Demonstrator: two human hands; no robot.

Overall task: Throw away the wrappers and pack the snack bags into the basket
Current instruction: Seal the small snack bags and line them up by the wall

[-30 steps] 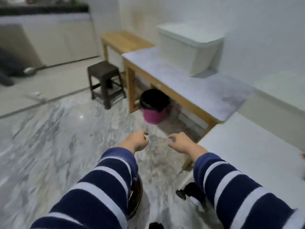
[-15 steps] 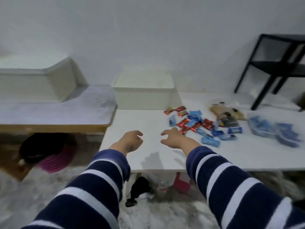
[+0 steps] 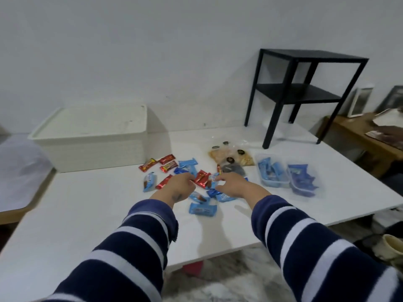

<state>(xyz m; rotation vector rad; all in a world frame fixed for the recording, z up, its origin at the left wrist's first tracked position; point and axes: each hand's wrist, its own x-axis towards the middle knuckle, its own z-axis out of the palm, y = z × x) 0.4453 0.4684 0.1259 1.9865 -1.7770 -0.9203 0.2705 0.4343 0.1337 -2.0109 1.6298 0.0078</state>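
Note:
Red wrappers [image 3: 166,159] and blue wrappers [image 3: 202,209] lie scattered on the white table [image 3: 87,214]. My left hand [image 3: 181,186] hovers low over the pile, its fingers curled against a red wrapper [image 3: 202,178]; whether it grips it is unclear. Just to the right, my right hand [image 3: 231,184] rests on blue wrappers with its fingers apart. A white lidded basket [image 3: 87,138] stands at the back left, its lid on. Two clear tubs of blue snack packs [image 3: 272,172] [image 3: 303,180] and a clear bag of snacks [image 3: 231,155] sit to the right.
A black side table [image 3: 301,92] stands on the white table's back right corner. A wooden table [image 3: 359,138] with picture frames is at the far right. A cream cup [image 3: 392,251] is at the lower right, and something pink [image 3: 192,268] sits under the table.
The view swung from the floor and bin on the left to the snack table. Both hands moved forward from the table's front edge onto the wrapper pile.

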